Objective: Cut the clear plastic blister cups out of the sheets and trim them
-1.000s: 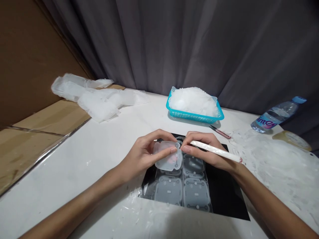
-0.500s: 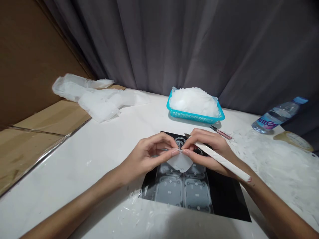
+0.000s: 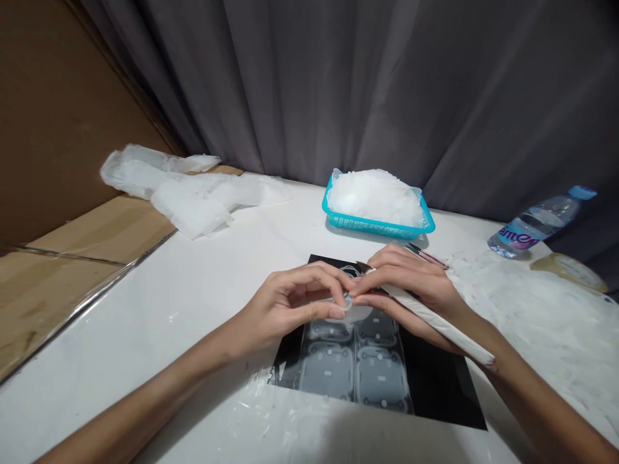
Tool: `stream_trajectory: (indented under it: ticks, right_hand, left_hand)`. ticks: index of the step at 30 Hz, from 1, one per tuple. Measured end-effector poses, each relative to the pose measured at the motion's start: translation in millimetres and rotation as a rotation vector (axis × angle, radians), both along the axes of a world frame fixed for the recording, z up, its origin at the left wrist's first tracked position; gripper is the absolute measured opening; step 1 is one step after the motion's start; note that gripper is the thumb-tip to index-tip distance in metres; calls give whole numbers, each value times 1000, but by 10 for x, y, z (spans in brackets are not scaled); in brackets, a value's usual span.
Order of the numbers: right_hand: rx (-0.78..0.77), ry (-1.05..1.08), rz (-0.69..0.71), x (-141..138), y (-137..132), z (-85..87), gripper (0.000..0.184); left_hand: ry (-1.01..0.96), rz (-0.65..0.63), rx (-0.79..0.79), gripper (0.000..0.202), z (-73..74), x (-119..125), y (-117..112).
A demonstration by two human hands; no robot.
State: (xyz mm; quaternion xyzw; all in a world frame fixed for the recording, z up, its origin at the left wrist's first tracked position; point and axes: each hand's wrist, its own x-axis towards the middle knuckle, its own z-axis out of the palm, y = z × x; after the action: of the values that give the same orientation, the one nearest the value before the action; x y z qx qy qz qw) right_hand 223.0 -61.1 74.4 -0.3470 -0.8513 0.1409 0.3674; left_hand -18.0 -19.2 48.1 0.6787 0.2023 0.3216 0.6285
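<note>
Over a black sheet, my left hand pinches a small translucent plastic piece between thumb and fingertips. The fingertips of my right hand meet the left ones at the same piece, closed on it. Across the right palm lies a white-handled knife, its dark pointed tip sticking out past the index finger and its handle end near the wrist. My fingers hide much of the piece. Beneath the hands, translucent rounded plastic shapes rest on the black sheet. Thin clear loops show just behind the fingertips.
A blue basket heaped with white material stands behind the hands. Tweezers lie near it. At right are a water bottle, a yellowish roll and plastic scraps. Translucent sheets and cardboard sit left.
My fingers have shifted on the translucent piece, which now looks curled and more covered. The right hand has tilted slightly, and the knife handle has swung a little downward with it.
</note>
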Motion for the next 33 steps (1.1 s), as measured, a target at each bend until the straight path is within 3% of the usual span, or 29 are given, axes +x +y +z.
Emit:
stream_trajectory:
  ticks: [11, 13, 16, 18, 21, 24, 28, 31, 33]
  right_hand:
    - [-47, 247, -35, -114, -21, -41, 1]
    - [-68, 300, -92, -71, 15, -52, 4]
    - [-136, 336, -230, 88, 126, -116, 9]
    - [-218, 219, -259, 233, 213, -200, 15]
    - [-301, -151, -177, 415, 292, -355, 17]
    - [-265, -348, -141, 468, 287, -469, 11]
    - [-215, -497, -129, 420, 267, -514, 25]
    - [-155, -576, -199, 465, 307, -525, 32]
    - [-111, -644, -349, 556, 347, -536, 27]
  left_hand:
    - [-50, -43, -82, 5, 4, 60, -150]
    - [-68, 26, -18, 4, -22, 77, -146]
    - [12, 152, 204, 2, -52, 73, -123]
    - [74, 202, 346, 4, -63, 60, -112]
    - [88, 239, 463, 8, -87, 50, -115]
    - [94, 245, 517, 11, -117, 54, -132]
    - [142, 262, 615, 16, -123, 52, -157]
    - [161, 264, 697, 19, -101, 46, -171]
    - [152, 246, 722, 19, -87, 45, -178]
